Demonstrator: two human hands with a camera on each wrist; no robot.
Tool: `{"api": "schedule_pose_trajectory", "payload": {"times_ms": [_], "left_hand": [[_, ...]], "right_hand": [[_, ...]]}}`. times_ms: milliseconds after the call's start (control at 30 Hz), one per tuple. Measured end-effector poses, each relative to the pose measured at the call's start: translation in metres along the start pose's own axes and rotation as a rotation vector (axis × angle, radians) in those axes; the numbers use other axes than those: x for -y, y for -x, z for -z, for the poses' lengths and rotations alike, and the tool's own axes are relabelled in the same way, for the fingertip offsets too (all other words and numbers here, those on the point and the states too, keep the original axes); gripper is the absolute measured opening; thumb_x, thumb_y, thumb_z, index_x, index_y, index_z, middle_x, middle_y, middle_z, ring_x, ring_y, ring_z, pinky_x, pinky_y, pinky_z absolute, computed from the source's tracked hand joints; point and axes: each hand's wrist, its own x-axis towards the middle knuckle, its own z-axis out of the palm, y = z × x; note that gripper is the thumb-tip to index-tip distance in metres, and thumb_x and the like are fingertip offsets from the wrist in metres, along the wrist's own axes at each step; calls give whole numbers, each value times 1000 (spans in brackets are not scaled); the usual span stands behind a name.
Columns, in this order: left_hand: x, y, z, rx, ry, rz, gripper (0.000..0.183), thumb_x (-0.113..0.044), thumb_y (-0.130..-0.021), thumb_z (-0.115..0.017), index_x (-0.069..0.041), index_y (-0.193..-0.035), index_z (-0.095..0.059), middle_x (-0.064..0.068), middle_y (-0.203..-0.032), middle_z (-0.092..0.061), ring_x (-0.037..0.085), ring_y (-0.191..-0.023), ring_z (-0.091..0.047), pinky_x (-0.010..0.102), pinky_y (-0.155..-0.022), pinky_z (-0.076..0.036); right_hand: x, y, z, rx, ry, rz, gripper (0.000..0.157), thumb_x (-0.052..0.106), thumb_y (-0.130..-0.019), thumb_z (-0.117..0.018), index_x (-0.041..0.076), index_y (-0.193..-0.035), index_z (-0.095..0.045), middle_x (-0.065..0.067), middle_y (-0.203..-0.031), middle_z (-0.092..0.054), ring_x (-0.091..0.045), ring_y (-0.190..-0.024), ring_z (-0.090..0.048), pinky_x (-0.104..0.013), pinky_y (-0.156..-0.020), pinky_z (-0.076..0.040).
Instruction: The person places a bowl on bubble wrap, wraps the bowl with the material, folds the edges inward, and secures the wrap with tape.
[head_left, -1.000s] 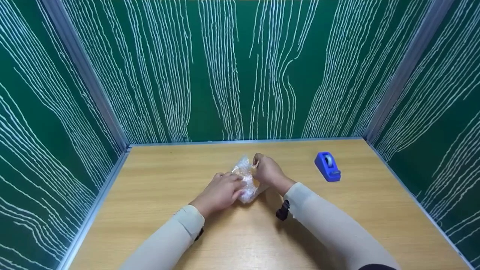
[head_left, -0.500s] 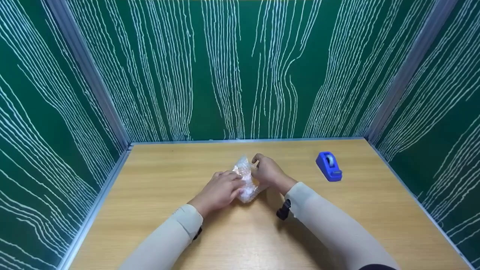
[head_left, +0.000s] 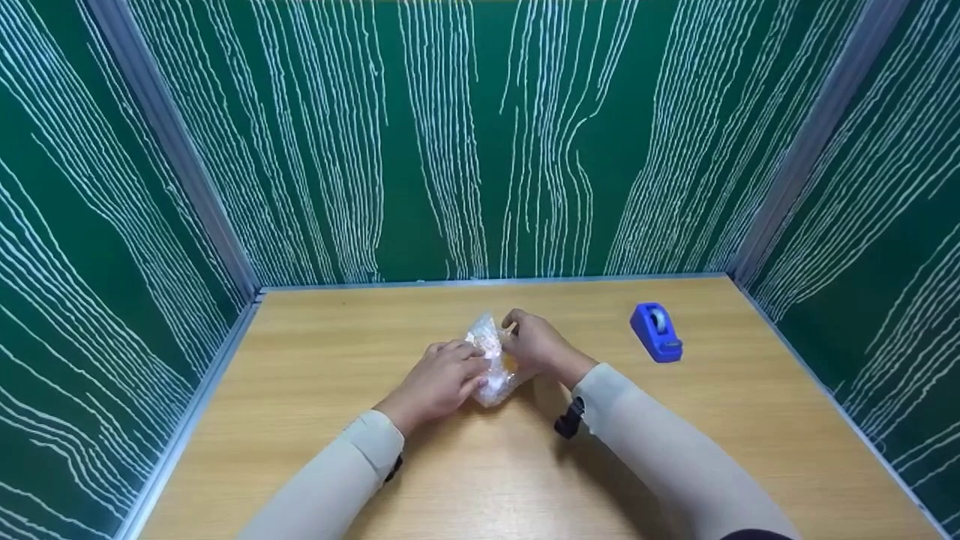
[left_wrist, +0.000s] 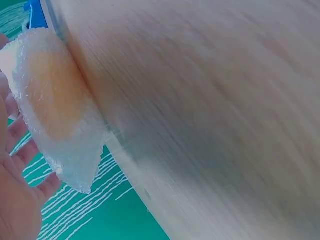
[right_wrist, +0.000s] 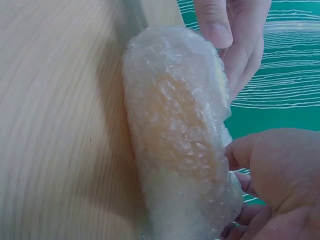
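Observation:
A bundle of clear bubble wrap (head_left: 489, 347) lies on the table between the two hands. Through its layers an orange thing (left_wrist: 57, 95) shows blurred, its kind hidden by the wrap. My left hand (head_left: 442, 379) rests on the bundle's left side, fingers fairly straight along it; in the right wrist view, that hand's thumb (right_wrist: 220, 35) is by the bundle's upper end. On the other side my right hand (head_left: 538, 343) pinches the wrap's edge, with thumb and curled fingers at the side of the bundle in the right wrist view.
A blue tape dispenser (head_left: 657, 334) with a roll of tape stands at the right of the wooden table (head_left: 337, 330). Green panels (head_left: 420, 150) with wavy white lines rise behind and on both sides. A black strap (head_left: 568, 418) hangs at the right wrist.
The wrap's right side has closed over more of the orange thing. The right fingers have shifted slightly along the edge; the left hand has stayed nearly still.

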Motion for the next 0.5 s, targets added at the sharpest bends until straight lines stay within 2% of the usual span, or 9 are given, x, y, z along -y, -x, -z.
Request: {"api": "schedule_pose_trajectory", "payload": {"times_ms": [233,500], "left_hand": [[1,1,2,-29,2,-17,43,-45,-118,-58,-23,-151,-74,2,-162,-66,28,-159,-52,55,-135,-38],[2,3,1,-77,-13,-54,39,-42,-118,-60,-21,-147,-77,3,-155,-70,29,-154,-57,56,-130,-43]], "right_hand": [[0,-2,-1,0,-21,13,31,16,-112,-64,7,-141,-66,-23,-138,-75,-35,-120,-74,-51,-107,-65],[0,0,-1,-19,-17,90,27,22,-117,-59,4,-136,-68,-23,-131,-77,-39,-121,-75,-56,-112,-60]]}}
